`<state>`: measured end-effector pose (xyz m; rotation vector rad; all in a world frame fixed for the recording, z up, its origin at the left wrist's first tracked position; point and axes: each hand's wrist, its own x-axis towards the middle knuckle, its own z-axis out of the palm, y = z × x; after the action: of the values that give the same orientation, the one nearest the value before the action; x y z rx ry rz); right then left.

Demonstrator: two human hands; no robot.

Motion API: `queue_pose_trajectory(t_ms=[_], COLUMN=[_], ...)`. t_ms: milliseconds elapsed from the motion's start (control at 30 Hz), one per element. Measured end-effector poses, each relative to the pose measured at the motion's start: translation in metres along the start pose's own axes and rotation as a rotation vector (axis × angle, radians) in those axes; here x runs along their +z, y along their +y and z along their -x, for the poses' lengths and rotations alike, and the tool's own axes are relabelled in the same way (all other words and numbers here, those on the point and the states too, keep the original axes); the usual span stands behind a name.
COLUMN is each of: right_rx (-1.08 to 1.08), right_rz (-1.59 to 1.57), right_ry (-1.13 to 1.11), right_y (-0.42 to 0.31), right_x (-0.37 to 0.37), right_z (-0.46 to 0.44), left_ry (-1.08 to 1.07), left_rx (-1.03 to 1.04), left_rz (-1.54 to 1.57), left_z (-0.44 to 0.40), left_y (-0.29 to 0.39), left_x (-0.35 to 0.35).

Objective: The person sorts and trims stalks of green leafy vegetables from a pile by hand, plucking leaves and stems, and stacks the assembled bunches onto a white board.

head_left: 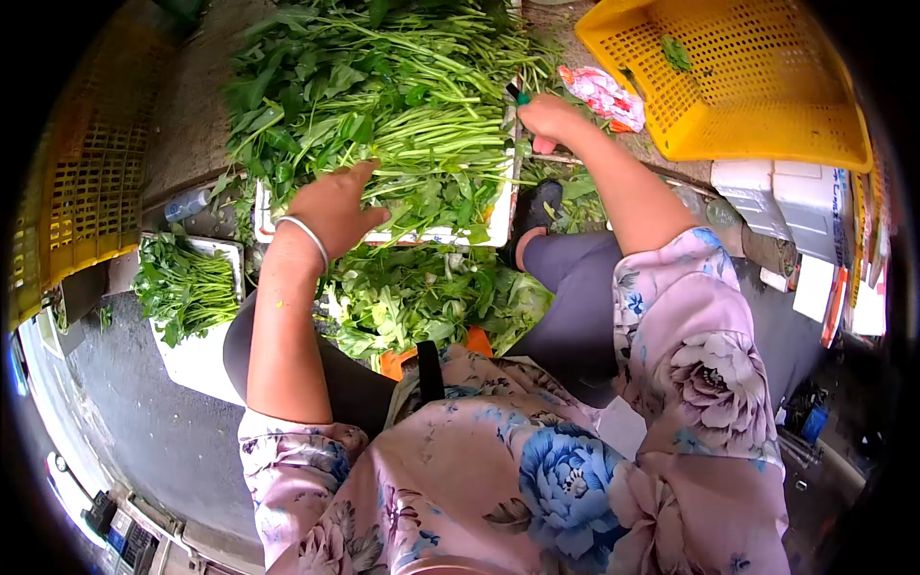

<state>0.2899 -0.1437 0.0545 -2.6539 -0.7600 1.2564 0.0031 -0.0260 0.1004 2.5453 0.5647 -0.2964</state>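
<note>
Long-stemmed leafy greens (431,134) lie heaped on a white tray (500,206), stems pointing mostly right and leaves left. My left hand (331,206) rests over the near-left part of this heap, thumb and fingers apart, with nothing held. At the tray's right edge, my right hand (554,120) is closed around a small green-handled tool (520,97) with a dark flat end; most of its handle is hidden in the fist. More loose leaves (422,292) are piled between my knees, over something orange (395,364).
A yellow plastic basket (757,139) stands at the upper right, beside a crumpled red-and-white bag (604,96). White foam boxes (810,201) sit below it. At left are a bundle of greens (196,287), a plastic bottle (188,204) and yellow crates (91,201).
</note>
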Motion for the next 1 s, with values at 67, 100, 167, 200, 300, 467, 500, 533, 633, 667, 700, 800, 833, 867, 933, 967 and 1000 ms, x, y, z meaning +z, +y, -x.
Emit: queue_pose_trajectory(t_ms=[67, 100, 167, 200, 300, 467, 500, 533, 633, 667, 700, 800, 833, 867, 933, 967, 1000], right_rx=[0.056, 0.111, 0.119, 0.130, 0.068, -0.013, 0.032, 0.019, 0.032, 0.104, -0.051, -0.407, -0.428, -0.428, -0.304, -0.275, -0.279], right_rz=[0.209, 0.288, 0.269, 0.250, 0.252, 0.334, 0.219, 0.226, 0.212, 0.274, 0.424, 0.054, 0.179, 0.177, 0.271, 0.318, 0.321], right_ry=[0.006, -0.007, -0.005, -0.002, -0.028, -0.120, -0.071, -0.068, 0.007, 0.030, 0.393, 0.167, 0.172, 0.171, 0.171, 0.246, 0.249], right_y=[-0.005, -0.006, -0.003, -0.003, -0.003, -0.006, -0.006, -0.005, -0.015, -0.029, -0.029, -0.037, -0.048, -0.051, -0.054, -0.057, -0.064], right_x=[0.003, 0.005, 0.010, 0.011, 0.008, 0.019, 0.023, 0.019, -0.009, -0.022, -0.020, -0.014, -0.007, -0.006, -0.004, -0.010, -0.017], right_z=[-0.005, -0.011, -0.025, -0.029, -0.039, -0.052, -0.050, -0.049, -0.033, -0.024, -0.026, -0.038, -0.021, -0.016, -0.010, -0.007, 0.006], left_ry=[-0.076, -0.081, -0.117, -0.155, -0.143, -0.125, -0.129, -0.133, -0.099, -0.103, -0.096, -0.096, -0.061, -0.062, 0.000, 0.039, 0.044], left_rx=[-0.046, -0.043, -0.062, -0.078, -0.066, -0.077, -0.079, -0.082, -0.106, -0.116, -0.114, -0.140, -0.137, -0.137, -0.136, -0.126, -0.128], left_rz=[0.007, 0.001, -0.006, -0.013, -0.046, -0.051, -0.040, -0.031, -0.024, -0.026, -0.042, -0.064, -0.074, -0.076, -0.062, -0.045, -0.045], left_z=[-0.002, -0.003, -0.004, -0.004, -0.001, 0.005, 0.006, 0.008, 0.012, 0.013, 0.014, 0.015, 0.014, 0.013, 0.011, 0.011, 0.010], left_y=[0.004, 0.003, 0.004, 0.004, 0.001, -0.003, -0.003, -0.005, -0.005, -0.004, -0.005, -0.001, -0.001, 0.000, 0.001, 0.001, 0.001], left_x=[0.000, 0.001, 0.000, 0.000, 0.002, 0.004, 0.003, 0.003, -0.002, -0.004, -0.004, -0.009, -0.007, -0.009, -0.011, -0.012, -0.012])
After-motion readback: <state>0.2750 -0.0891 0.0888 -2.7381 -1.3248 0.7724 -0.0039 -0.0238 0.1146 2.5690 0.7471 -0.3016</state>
